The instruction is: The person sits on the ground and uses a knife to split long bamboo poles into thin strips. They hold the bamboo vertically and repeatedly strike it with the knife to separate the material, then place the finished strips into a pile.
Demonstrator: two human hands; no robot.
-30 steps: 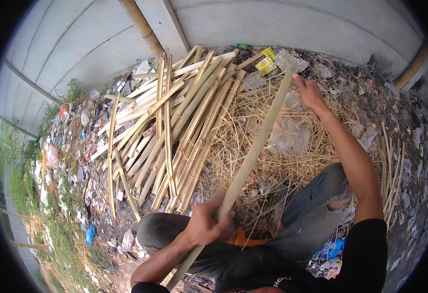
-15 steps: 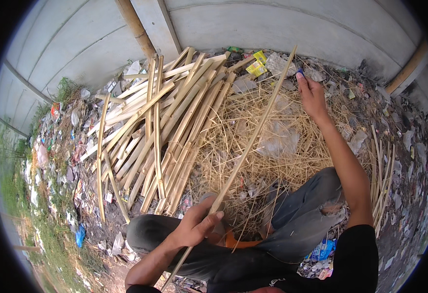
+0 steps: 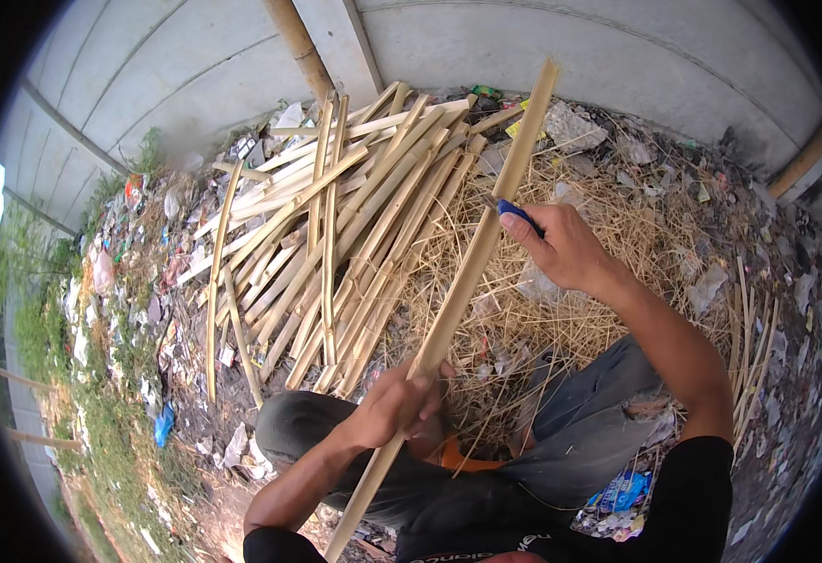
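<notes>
My left hand (image 3: 384,409) is closed around a long split bamboo strip (image 3: 460,296), which slants from low in front of me up toward the wall. Its broad, pale, hollowed face shows. My right hand (image 3: 568,248) is closed on a small blue-handled knife (image 3: 522,216), held at the strip's right edge in its upper half. The short blade end reaches over the strip; whether it cuts in I cannot tell. To the left lies a pile of split bamboo strips (image 3: 364,235), some crossing over others.
Thin bamboo shavings (image 3: 608,253) cover the ground ahead of my bent legs. Several slim sticks (image 3: 753,347) lie at the right. A bamboo pole (image 3: 300,49) leans by the grey panel wall (image 3: 523,56). Scattered litter and green weeds (image 3: 45,319) spread around.
The bamboo strip has turned from narrow edge to broad face. My right hand has come down and left, bringing the knife to the strip. The whole view has shifted slightly.
</notes>
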